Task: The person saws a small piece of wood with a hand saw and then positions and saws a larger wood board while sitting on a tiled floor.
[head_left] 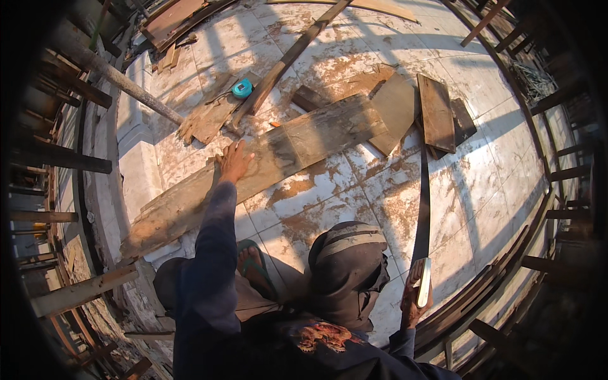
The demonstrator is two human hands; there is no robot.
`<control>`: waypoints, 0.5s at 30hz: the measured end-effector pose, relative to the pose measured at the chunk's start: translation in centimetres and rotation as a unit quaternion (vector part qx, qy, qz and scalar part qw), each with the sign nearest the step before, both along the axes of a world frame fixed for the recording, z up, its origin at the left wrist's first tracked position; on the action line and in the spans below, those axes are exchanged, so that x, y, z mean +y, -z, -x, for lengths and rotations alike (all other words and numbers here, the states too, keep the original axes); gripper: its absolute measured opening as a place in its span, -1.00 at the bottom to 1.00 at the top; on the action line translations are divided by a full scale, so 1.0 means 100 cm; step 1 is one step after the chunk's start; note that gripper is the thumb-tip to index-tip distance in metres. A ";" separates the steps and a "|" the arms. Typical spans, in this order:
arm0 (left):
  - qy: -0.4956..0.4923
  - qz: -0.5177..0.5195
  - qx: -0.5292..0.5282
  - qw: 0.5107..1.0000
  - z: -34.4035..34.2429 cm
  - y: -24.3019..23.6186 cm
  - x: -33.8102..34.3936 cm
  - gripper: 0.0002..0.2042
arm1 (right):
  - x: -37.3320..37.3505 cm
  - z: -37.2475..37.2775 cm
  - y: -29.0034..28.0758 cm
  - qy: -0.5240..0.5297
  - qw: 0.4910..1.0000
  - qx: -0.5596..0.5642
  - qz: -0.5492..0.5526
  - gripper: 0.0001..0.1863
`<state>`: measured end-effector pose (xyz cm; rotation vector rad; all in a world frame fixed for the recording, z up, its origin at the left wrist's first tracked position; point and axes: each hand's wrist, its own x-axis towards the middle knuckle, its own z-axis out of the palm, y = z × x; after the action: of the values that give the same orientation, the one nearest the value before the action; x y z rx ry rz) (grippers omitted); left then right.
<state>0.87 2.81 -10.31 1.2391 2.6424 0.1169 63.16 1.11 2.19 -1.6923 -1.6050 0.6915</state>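
Observation:
My left hand (235, 161) lies on a long, worn wooden plank (320, 136), its fingers spread on the upper face. The plank slants from the lower left toward the upper right. In my right hand (413, 303) is a handsaw, gripped by its pale handle (425, 278). The dark saw blade (423, 202) points away from me, and its far end reaches the short wooden offcut (437, 117) right of the plank. A grey-brown board piece (394, 104) lies by the plank's far end. Between the blade and the plank there is a gap along most of its length.
A teal tape measure (242, 88) sits on a splintered board (212, 114) beyond my left hand. One long timber (294, 57) runs away across the sawdust-strewn tiles (487, 171). My sandalled foot (254, 266) and bent knee (348, 266) are close in. Several long wood strips (481, 297) lie at the right.

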 end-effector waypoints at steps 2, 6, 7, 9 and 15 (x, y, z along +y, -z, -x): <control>-0.025 0.010 0.054 0.998 -0.010 -0.003 0.003 -0.40 | 0.002 -0.001 -0.011 -0.008 0.997 0.033 0.072 -0.58; -0.048 -0.019 0.096 0.994 -0.029 -0.018 0.009 -0.37 | 0.035 0.036 0.020 -0.135 0.985 0.087 0.069 -0.53; -0.054 -0.017 0.100 0.993 -0.037 -0.021 0.012 -0.37 | 0.046 0.057 0.025 -0.169 0.978 0.111 0.054 -0.51; 0.008 -0.008 0.009 1.000 -0.064 -0.020 0.016 -0.38 | 0.064 0.097 0.037 -0.223 0.960 0.160 0.060 -0.49; 0.021 0.031 -0.035 0.999 -0.077 -0.027 0.004 -0.30 | 0.106 0.168 0.076 -0.403 0.888 0.217 0.041 -0.47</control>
<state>8.59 3.18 -7.60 1.2459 2.5396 0.0683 46.36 11.70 -5.42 -0.7582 -1.9206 1.4375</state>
